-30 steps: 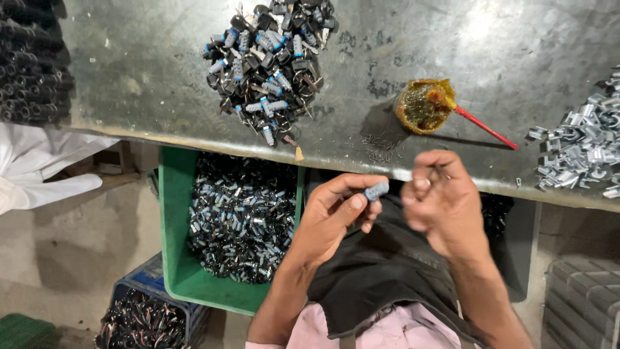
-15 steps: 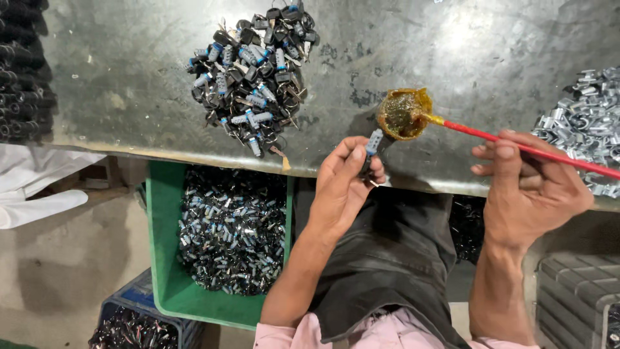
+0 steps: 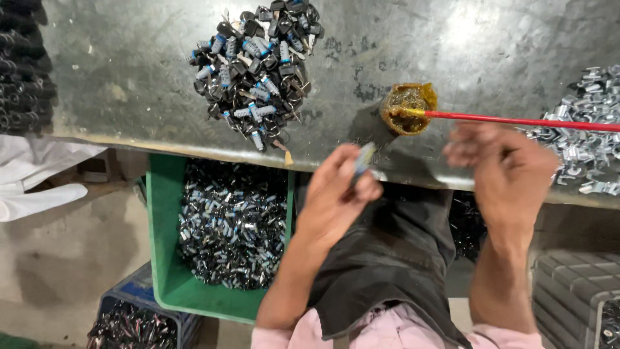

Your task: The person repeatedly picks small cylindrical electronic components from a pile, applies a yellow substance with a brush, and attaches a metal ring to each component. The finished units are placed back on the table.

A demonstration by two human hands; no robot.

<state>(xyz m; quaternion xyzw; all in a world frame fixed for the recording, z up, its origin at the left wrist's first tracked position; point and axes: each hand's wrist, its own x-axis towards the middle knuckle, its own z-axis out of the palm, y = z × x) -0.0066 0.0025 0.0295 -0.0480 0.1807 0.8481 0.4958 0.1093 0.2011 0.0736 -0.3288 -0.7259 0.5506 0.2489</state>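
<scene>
Head view: left hand (image 3: 336, 197) pinches a small blue-grey part (image 3: 365, 158) at the desk (image 3: 129, 97) edge; right hand (image 3: 500, 171), blurred, has left the red stick (image 3: 516, 121), now in the grease pot (image 3: 407, 108), grip seemingly empty.

Green crate (image 3: 161, 258), red stick (image 3: 516, 120), amber pot (image 3: 407, 108), grey table (image 3: 452, 39).

Two hands show: the left hand (image 3: 336, 200) pinching one small metal part (image 3: 365, 158), and the right hand (image 3: 500, 168) by one red stick (image 3: 523, 121) that dips into one yellow pot (image 3: 407, 108). On the table (image 3: 129, 84) lie three heaps, too many pieces to count: one dark heap (image 3: 255, 64) at upper centre, one black heap (image 3: 22, 64) at the left edge, one silvery heap (image 3: 591, 129) at the right edge. Below stand one green bin (image 3: 161, 258) and one blue crate (image 3: 139, 291), both full of parts.
</scene>
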